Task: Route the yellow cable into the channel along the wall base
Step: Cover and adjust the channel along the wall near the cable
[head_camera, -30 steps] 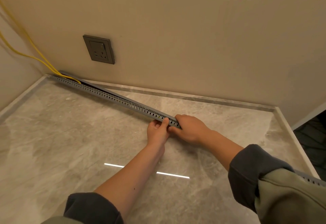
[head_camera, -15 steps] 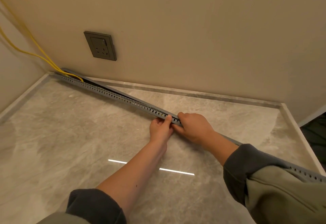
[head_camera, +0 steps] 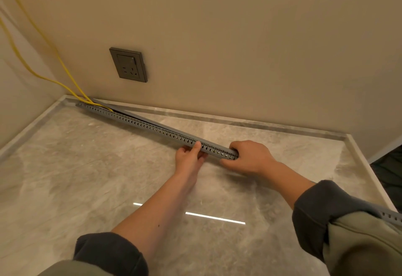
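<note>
A long grey slotted channel (head_camera: 139, 122) lies on the stone floor, running at a slant from the left corner toward the lower right, with its grey cover strip (head_camera: 130, 112) lifted apart at the far end. Yellow cable (head_camera: 54, 58) comes down the left corner in two strands and enters the channel's far end. My left hand (head_camera: 189, 158) pinches the channel's side, thumb on the slots. My right hand (head_camera: 248, 158) is closed around the channel just to the right. The channel's near end (head_camera: 391, 218) reappears behind my right sleeve.
A dark wall socket (head_camera: 128, 64) sits low on the beige wall. A pale stone skirting (head_camera: 239, 121) runs along the wall base and both sides. At the far right a dark floor (head_camera: 389, 167) begins beyond the ledge.
My right hand has slid to the right along the channel, away from my left hand, leaving a gap of bare channel between them. The view has shifted slightly.
</note>
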Available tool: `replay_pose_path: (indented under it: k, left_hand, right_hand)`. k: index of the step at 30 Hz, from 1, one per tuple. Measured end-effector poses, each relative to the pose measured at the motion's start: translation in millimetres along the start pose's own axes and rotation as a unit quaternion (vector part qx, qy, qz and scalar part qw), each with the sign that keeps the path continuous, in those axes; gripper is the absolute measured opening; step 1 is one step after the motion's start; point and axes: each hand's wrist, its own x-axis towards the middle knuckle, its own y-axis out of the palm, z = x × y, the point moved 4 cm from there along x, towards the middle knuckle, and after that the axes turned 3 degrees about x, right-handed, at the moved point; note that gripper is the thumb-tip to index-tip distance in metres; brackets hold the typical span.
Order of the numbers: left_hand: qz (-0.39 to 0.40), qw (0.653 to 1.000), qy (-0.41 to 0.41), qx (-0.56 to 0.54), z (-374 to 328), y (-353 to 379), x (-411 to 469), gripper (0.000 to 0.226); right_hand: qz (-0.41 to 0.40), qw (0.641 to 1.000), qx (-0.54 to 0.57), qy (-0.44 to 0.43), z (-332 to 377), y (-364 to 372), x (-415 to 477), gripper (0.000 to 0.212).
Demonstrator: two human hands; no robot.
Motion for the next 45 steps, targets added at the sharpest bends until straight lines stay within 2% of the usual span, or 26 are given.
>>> replay_pose_path:
  k: [4, 8, 22, 37, 45]
  left_hand:
    - [0.014, 0.998, 0.01, 0.061, 4, 1, -3, 0.034]
    - [0.016, 0.999, 0.012, 0.043, 2, -1, -4, 0.036]
    - [0.019, 0.999, 0.018, 0.041, 1, -2, -7, 0.038]
    - [0.079, 0.996, 0.033, 0.033, 4, -8, -3, 0.033]
    - [-0.009, 1.0, 0.016, 0.015, 6, -6, 0, 0.02]
  right_hand:
    - [0.071, 0.995, 0.065, 0.001, 21, 6, 20, 0.039]
    - [0.118, 0.99, 0.071, -0.01, 31, 23, 29, 0.028]
    - [0.057, 0.998, 0.018, -0.022, 33, 28, 19, 0.026]
    - [0.098, 0.991, 0.093, -0.001, 29, 21, 20, 0.021]
    - [0.081, 0.992, 0.095, -0.009, 32, 20, 15, 0.022]
